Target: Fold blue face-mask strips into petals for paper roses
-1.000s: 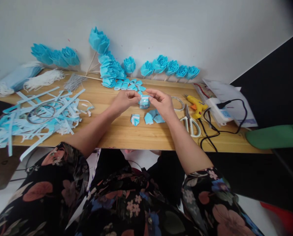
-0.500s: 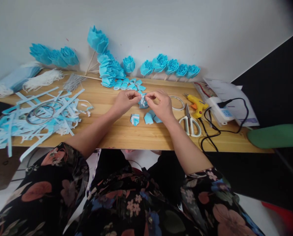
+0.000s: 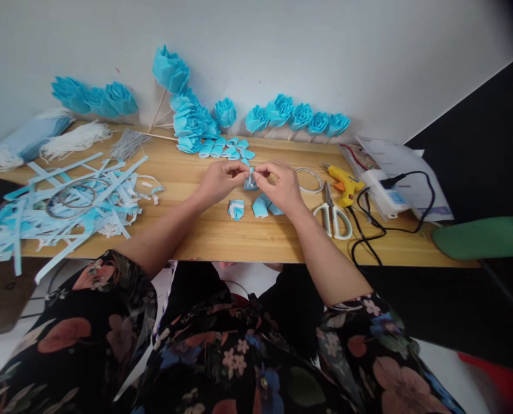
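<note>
Between my two hands a small blue petal piece (image 3: 250,183) is held just above the table, its lower part showing below the fingertips. My left hand (image 3: 223,180) pinches it from the left, thumb against forefinger. From the right, my right hand (image 3: 281,181) pinches the same piece, and the fingertips of both hands nearly meet. Closer to me lie a folded blue piece with a white strip (image 3: 236,210) and some flat blue pieces (image 3: 261,206), partly under my right hand. Several folded blue petals (image 3: 226,148) lie in rows beyond my hands.
Blue flowers on sticks (image 3: 281,110) lean along the wall. At left is a heap of cut strips (image 3: 66,213) with wire rings. On the right are white-handled scissors (image 3: 332,221), a yellow glue gun (image 3: 344,183), a roll of tape (image 3: 310,180), a power strip (image 3: 385,192) and a green bottle (image 3: 480,238).
My fingertips have shifted slightly on the blue piece, and its top now looks gathered closer together between them. Everything else on the table stays where it was.
</note>
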`<action>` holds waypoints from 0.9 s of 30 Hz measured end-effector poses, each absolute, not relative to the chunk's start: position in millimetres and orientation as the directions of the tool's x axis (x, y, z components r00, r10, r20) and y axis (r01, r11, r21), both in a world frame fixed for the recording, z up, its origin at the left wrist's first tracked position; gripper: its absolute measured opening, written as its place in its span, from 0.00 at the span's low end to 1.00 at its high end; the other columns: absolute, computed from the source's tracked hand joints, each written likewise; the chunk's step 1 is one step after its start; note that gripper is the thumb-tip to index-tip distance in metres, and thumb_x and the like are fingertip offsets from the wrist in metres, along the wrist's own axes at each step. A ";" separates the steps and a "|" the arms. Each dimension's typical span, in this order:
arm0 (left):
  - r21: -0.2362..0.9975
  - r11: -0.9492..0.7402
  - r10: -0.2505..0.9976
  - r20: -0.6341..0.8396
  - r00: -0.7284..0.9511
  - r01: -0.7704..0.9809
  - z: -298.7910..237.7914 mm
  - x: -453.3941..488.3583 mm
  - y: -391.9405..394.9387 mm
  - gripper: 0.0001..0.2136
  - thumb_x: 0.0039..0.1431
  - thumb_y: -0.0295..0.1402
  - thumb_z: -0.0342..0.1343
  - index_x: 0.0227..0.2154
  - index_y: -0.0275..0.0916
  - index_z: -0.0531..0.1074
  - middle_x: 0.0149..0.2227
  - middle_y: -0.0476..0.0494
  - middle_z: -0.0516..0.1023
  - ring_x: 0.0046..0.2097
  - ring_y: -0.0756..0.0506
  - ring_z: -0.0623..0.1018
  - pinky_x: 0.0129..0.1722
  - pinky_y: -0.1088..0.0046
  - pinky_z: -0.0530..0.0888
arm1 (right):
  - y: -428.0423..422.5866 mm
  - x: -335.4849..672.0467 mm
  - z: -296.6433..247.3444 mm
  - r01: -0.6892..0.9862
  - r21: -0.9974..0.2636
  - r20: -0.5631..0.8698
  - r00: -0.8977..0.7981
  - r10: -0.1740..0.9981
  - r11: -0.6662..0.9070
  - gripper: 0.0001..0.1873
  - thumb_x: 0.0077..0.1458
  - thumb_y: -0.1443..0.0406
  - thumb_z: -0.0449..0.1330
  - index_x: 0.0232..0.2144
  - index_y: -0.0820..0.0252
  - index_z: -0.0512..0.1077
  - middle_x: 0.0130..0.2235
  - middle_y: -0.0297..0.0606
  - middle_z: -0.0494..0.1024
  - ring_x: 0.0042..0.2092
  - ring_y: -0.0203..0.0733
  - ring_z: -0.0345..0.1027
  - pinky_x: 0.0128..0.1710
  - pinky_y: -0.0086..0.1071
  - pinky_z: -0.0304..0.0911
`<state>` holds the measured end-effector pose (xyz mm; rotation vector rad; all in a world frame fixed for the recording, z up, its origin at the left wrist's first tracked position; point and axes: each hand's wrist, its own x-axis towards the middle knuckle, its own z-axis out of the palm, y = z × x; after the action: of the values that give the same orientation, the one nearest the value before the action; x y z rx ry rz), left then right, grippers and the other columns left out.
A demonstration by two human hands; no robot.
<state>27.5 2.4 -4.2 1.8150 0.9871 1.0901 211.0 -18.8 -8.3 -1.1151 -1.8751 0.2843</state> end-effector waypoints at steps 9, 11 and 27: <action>0.909 -0.368 0.900 0.296 0.318 0.194 -3.8 27.1 2.6 0.06 0.55 0.34 0.61 0.28 0.38 0.78 0.28 0.49 0.77 0.31 0.49 0.72 0.34 0.73 0.67 | -19.7 212.6 -6.3 0.557 -0.612 0.565 -0.189 0.803 0.561 0.09 0.58 0.62 0.58 0.29 0.55 0.78 0.31 0.35 0.80 0.35 0.42 0.71 0.42 0.37 0.64; 0.904 -0.378 0.896 0.304 0.322 0.199 -3.6 26.8 2.4 0.06 0.55 0.34 0.61 0.28 0.38 0.78 0.28 0.49 0.77 0.31 0.49 0.72 0.33 0.73 0.67 | -19.5 212.2 -6.9 0.552 -0.620 0.564 -0.180 0.806 0.558 0.08 0.57 0.61 0.60 0.29 0.55 0.77 0.31 0.35 0.80 0.34 0.41 0.70 0.41 0.37 0.64; 0.921 -0.345 0.906 0.276 0.321 0.181 -4.2 27.4 2.8 0.05 0.55 0.33 0.61 0.27 0.37 0.78 0.29 0.48 0.79 0.31 0.50 0.73 0.35 0.74 0.68 | -17.8 213.8 -7.7 0.564 -0.607 0.553 -0.206 0.808 0.559 0.08 0.56 0.64 0.58 0.30 0.55 0.78 0.32 0.36 0.81 0.36 0.43 0.72 0.42 0.38 0.65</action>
<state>27.4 2.8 -4.2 1.7464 0.9782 1.0853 213.8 -17.8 -7.7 -1.1136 -1.8961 0.3408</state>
